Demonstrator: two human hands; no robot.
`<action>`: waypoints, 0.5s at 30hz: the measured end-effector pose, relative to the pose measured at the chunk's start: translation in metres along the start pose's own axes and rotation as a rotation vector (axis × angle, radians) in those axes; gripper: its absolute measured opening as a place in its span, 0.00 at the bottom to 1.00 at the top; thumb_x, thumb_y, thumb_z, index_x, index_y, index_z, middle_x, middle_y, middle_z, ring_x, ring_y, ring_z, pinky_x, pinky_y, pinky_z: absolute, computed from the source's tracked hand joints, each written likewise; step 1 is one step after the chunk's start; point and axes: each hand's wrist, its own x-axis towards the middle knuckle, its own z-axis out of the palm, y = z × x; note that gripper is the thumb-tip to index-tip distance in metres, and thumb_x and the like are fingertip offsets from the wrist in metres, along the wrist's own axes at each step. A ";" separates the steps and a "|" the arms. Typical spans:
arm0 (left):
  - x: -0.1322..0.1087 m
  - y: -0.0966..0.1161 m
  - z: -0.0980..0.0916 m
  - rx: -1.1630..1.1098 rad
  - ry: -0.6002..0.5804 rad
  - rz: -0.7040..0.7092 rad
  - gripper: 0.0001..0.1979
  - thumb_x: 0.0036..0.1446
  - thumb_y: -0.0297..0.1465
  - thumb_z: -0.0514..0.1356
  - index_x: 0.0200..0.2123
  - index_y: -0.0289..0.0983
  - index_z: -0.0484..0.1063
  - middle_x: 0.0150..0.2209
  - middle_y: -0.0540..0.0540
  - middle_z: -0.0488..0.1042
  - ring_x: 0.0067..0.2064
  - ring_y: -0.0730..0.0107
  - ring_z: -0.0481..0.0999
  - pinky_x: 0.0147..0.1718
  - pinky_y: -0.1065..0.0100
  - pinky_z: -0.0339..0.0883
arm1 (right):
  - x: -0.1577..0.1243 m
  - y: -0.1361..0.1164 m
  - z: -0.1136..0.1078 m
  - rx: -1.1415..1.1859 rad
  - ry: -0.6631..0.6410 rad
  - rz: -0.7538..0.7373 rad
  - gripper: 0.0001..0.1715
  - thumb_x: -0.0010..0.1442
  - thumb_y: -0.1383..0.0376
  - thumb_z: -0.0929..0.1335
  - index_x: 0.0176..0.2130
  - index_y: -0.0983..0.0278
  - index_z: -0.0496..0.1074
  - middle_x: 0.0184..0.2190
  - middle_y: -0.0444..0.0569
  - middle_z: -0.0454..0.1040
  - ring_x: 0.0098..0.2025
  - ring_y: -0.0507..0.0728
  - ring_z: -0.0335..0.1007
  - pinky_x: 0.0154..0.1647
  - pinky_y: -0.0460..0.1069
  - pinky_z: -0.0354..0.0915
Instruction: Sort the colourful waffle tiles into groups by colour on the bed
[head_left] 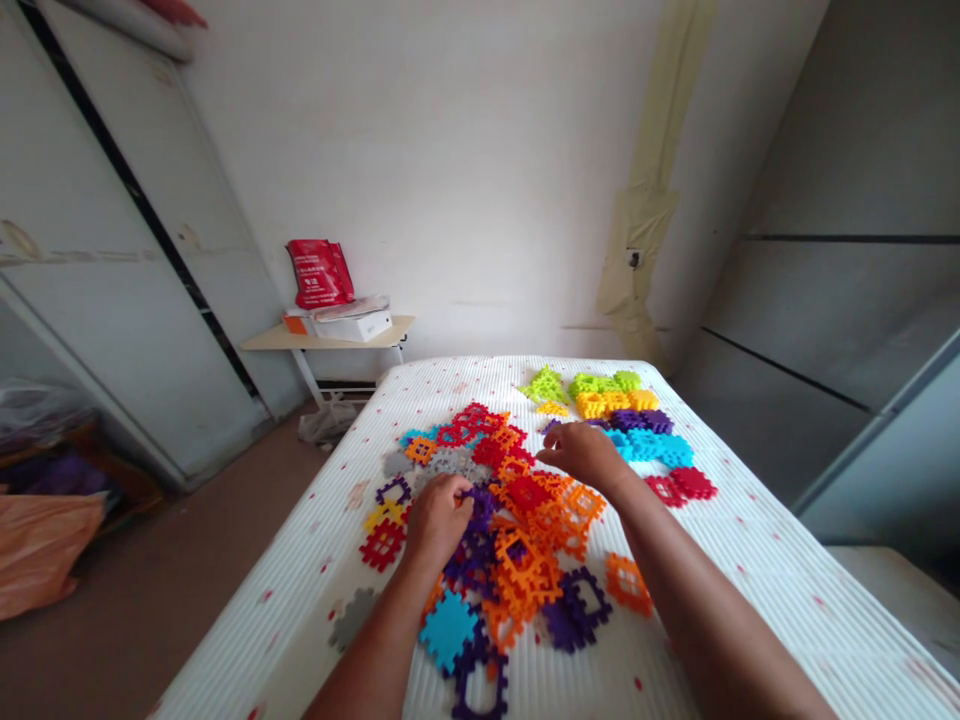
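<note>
Interlocking plastic pieces with notched edges lie in a mixed pile, among them orange pieces [525, 570], purple pieces [480, 550], red pieces [469, 422] and grey pieces [450, 462]. My left hand [439, 515] is at the pile's left side, its fingers curled together and the tips against a purple piece [484, 503]; whether it grips that piece is unclear. Over the pile's right edge, my right hand [581, 450] has its fingers bent downward and close together. Anything between those fingers is hidden. Close beyond it are sorted rows of purple [643, 420] and light-blue pieces [656, 447].
Yellow pieces [615, 402], lime-green pieces [600, 384] and red pieces [682, 486] lie grouped at the right. A white ribbed mattress [300, 610] carries everything. Beyond its left edge, a small table [277, 338] holds a red bag [322, 272] and a white box [354, 325].
</note>
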 end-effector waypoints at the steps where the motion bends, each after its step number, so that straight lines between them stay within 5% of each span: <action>1: 0.001 -0.001 0.000 -0.049 0.017 -0.029 0.05 0.43 0.24 0.59 0.26 0.38 0.72 0.27 0.49 0.72 0.32 0.68 0.69 0.37 0.67 0.61 | -0.001 -0.004 0.002 0.002 0.000 -0.019 0.14 0.55 0.56 0.66 0.37 0.59 0.76 0.36 0.49 0.77 0.37 0.56 0.72 0.32 0.46 0.58; 10: 0.001 -0.001 -0.004 -0.532 0.019 -0.246 0.13 0.41 0.41 0.63 0.23 0.37 0.66 0.15 0.57 0.61 0.17 0.78 0.58 0.17 0.74 0.52 | -0.018 -0.054 0.029 0.186 0.117 -0.382 0.15 0.56 0.61 0.67 0.44 0.61 0.71 0.43 0.49 0.74 0.44 0.56 0.69 0.42 0.46 0.61; 15: 0.001 0.002 -0.005 -0.705 -0.004 -0.313 0.18 0.36 0.42 0.67 0.23 0.36 0.66 0.14 0.57 0.61 0.16 0.80 0.58 0.15 0.75 0.49 | -0.021 -0.070 0.048 0.096 0.188 -0.411 0.20 0.54 0.59 0.69 0.45 0.63 0.68 0.43 0.52 0.71 0.46 0.58 0.65 0.44 0.49 0.62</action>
